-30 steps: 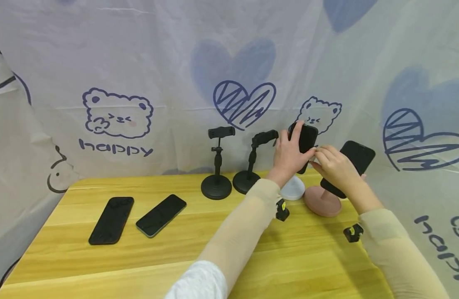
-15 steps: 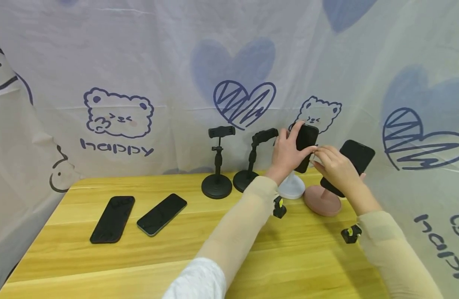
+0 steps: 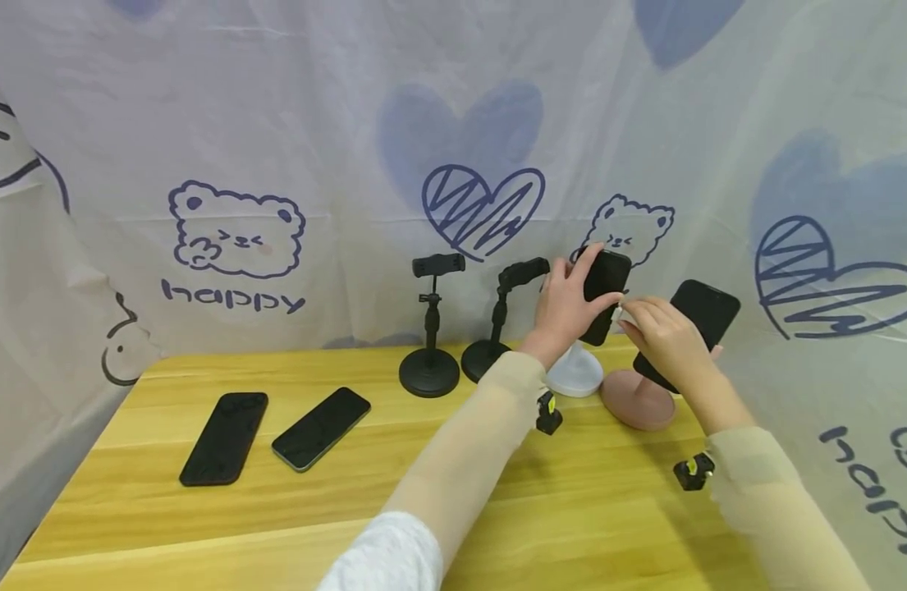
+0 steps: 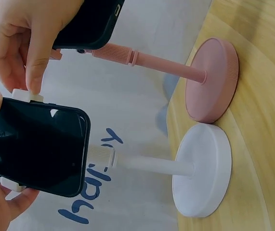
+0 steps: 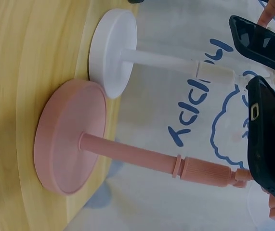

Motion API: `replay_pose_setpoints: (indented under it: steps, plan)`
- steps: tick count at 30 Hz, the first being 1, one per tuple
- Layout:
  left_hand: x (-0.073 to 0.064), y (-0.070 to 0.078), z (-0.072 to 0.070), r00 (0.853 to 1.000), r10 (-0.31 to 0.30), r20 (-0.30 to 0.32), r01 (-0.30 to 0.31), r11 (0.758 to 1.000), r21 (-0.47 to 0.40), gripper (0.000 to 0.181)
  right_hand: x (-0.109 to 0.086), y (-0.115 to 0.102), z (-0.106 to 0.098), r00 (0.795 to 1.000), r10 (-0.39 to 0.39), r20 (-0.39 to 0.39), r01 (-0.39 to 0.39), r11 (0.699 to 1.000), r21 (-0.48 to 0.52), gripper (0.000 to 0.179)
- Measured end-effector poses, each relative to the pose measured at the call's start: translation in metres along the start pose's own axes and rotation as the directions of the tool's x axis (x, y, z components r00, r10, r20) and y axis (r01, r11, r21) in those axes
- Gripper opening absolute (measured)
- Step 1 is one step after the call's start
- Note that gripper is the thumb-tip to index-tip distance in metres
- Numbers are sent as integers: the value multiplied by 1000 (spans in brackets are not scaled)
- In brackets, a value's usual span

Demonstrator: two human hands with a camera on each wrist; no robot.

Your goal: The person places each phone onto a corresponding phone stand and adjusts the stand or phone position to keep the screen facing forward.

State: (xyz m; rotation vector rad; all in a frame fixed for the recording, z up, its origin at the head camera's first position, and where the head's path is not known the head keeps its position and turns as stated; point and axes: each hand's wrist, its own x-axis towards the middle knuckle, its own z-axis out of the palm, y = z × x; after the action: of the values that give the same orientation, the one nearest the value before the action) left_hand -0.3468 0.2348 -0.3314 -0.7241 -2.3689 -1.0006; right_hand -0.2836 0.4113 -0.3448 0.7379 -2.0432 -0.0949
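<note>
In the head view, my left hand (image 3: 569, 308) grips a dark phone (image 3: 605, 283) standing upright at the white phone stand (image 3: 574, 371). Its thumb lies across the phone's front and other fingers reach round the side edge. My right hand (image 3: 663, 332) meets it at the phone's right edge. In the left wrist view, the right thumb and fingers pinch a white clamp jaw (image 4: 27, 96) on one long edge of the phone (image 4: 36, 149). A second white clamp piece (image 4: 12, 184) sits at the opposite edge, near the left fingers. The clamp's back is hidden.
Beside it, a pink stand (image 3: 638, 400) bears another dark phone (image 3: 707, 310). Two black stands (image 3: 428, 373) (image 3: 486, 357) with clamp heads stand left of the white one. Two phones (image 3: 224, 439) (image 3: 322, 428) lie flat on the wooden table (image 3: 290, 509). A printed cloth (image 3: 335, 98) hangs behind.
Both hands stay at the phone on the white stand. My right fingers have shifted slightly, and a white clamp piece now shows between the hands. The head view has tilted slightly.
</note>
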Motion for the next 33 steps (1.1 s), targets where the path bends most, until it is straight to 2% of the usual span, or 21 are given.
replay_pose_setpoints:
  steps: [3, 7, 11, 16, 21, 25, 29, 33]
  plan:
    - [-3, -1, 0, 1000, 18, 4, -18, 1000, 26, 77, -1, -3, 0, 1000, 7, 7, -7, 1000, 16, 33]
    - [-4, -2, 0, 997, 82, -10, -81, 993, 87, 77, 0, -4, -1, 1000, 13, 16, -13, 1000, 10, 31]
    - [-3, -2, -1, 992, 129, -11, -127, 984, 126, 77, 1, -1, 1, 999, -10, -36, 10, 1000, 8, 29]
    - [-2, -4, -6, 991, 129, 28, -132, 986, 103, 77, 4, 2, 0, 996, -47, -82, 45, 999, -30, 28]
    - [-7, -8, -13, 989, 116, 86, -121, 991, 51, 80, 8, 2, -2, 997, -48, -60, 46, 998, -41, 28]
    - [-14, -13, -15, 985, 127, 118, -136, 988, 70, 81, 9, 2, -3, 998, -47, -44, 45, 998, -52, 30]
    - [-23, -18, -16, 977, 170, 131, -193, 964, 184, 76, 7, 2, -2, 997, -56, -52, 53, 996, -66, 31]
    - [-33, -21, -18, 963, 241, 124, -269, 906, 327, 68, 3, 3, -2, 995, -66, -75, 59, 994, -91, 42]
